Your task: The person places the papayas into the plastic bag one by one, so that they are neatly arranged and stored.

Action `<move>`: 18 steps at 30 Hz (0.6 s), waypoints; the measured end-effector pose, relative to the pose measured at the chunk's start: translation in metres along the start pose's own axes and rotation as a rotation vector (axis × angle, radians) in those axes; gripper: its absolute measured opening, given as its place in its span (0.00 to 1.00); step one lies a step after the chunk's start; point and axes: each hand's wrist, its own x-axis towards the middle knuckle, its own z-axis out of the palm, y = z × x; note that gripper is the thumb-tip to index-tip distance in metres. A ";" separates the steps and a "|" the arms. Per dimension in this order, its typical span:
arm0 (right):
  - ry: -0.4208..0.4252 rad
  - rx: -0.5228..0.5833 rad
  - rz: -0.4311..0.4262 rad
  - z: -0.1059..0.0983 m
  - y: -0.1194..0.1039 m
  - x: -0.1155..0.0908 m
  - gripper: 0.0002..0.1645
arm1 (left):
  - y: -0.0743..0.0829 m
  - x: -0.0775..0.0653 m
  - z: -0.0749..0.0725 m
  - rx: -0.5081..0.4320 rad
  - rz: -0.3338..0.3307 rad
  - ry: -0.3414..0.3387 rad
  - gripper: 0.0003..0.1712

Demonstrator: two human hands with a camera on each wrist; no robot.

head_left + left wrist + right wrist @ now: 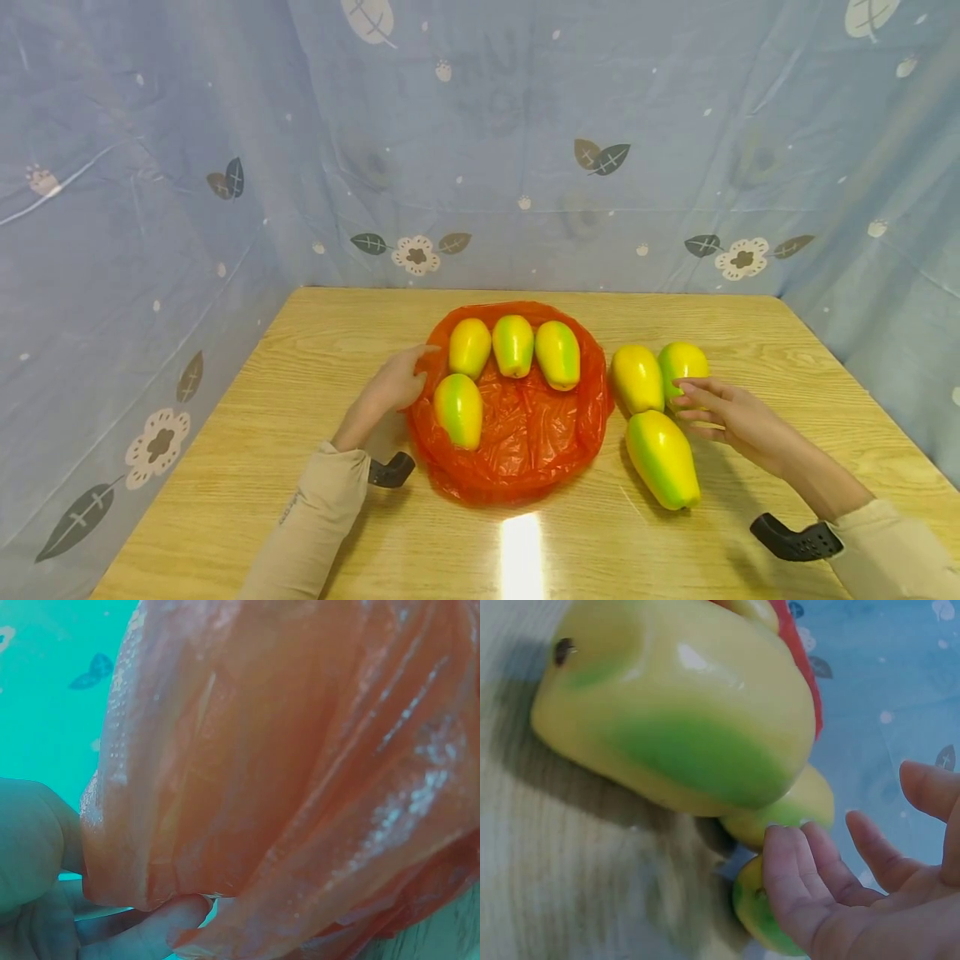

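A red plastic bag [525,442] lies spread wide on the table, its rim rolled into a ring. Several yellow-green papayas rest in it, one papaya [458,410] at the left and others along the far side. My left hand [392,385] holds the bag's left rim, and the left wrist view shows thumb and fingers at the red film [225,787]. To the right of the bag lie three more papayas, the nearest papaya [663,460] pointing toward me. My right hand [738,417] has loosely extended fingers beside the far-right papaya [681,367], with nothing in its grasp.
The light wooden table [315,333] carries the bag and fruit. A blue patterned curtain [525,167] hangs behind it and at both sides. Black wrist mounts [795,539] sit below both hands. A bright light reflection [521,550] shows on the near tabletop.
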 end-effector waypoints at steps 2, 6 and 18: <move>0.003 0.003 0.005 0.000 0.003 -0.003 0.37 | 0.000 0.000 0.000 0.006 0.000 0.005 0.28; 0.006 0.017 0.028 0.002 0.009 -0.007 0.38 | -0.001 0.000 0.001 0.013 0.002 0.008 0.28; -0.061 0.020 0.083 0.009 0.022 -0.011 0.40 | 0.001 0.000 0.001 0.021 -0.008 0.006 0.28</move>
